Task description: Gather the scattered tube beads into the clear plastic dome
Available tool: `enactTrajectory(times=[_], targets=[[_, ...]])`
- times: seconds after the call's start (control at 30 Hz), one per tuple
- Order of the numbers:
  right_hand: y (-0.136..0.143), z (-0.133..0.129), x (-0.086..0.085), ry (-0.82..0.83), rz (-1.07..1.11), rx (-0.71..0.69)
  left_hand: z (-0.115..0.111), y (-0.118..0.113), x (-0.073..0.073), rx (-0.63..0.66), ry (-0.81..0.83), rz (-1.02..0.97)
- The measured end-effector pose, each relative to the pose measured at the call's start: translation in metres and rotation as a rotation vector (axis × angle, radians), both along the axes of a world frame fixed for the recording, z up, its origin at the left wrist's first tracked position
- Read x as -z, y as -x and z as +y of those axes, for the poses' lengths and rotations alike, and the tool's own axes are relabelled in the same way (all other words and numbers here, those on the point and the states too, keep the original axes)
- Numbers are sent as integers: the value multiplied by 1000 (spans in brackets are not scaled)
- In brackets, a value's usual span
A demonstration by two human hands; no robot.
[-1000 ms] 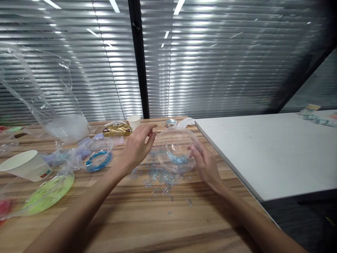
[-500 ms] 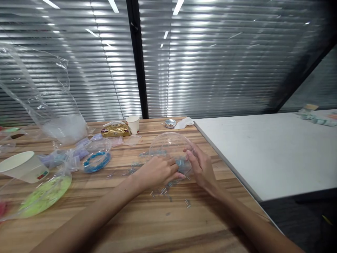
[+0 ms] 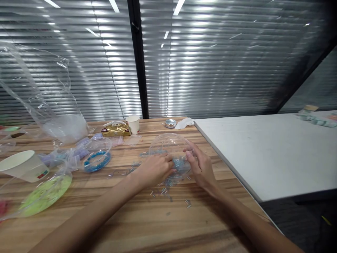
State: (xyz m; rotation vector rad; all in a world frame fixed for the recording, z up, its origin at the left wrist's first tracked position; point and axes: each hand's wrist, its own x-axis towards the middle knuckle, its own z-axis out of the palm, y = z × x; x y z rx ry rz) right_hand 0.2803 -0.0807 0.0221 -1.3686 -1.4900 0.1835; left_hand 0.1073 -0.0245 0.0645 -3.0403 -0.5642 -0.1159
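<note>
The clear bowl (image 3: 170,151) sits tilted on the counter (image 3: 147,218), my right hand (image 3: 201,168) lightly gripping its rim while my left hand (image 3: 155,169), fingers curled, gathers scattered beads (image 3: 164,191) toward it.

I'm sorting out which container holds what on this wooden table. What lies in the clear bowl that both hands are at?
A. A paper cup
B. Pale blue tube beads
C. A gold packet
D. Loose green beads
B. The clear bowl, tilted between the left hand and the right hand, holds pale blue tube beads, with more of the same scattered on the wooden table beneath it.
</note>
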Motion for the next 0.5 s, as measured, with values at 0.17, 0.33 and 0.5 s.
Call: enactTrajectory(times=[0.17, 0.33, 0.5], targets=[[0, -1, -1, 2, 11, -5, 1, -1, 0, -34, -70, 1], [-1, 0, 0, 13, 29, -10, 0, -1, -3, -49, -115, -23], [-1, 0, 0, 17, 36, -17, 3, -1, -2, -37, -193, -95]])
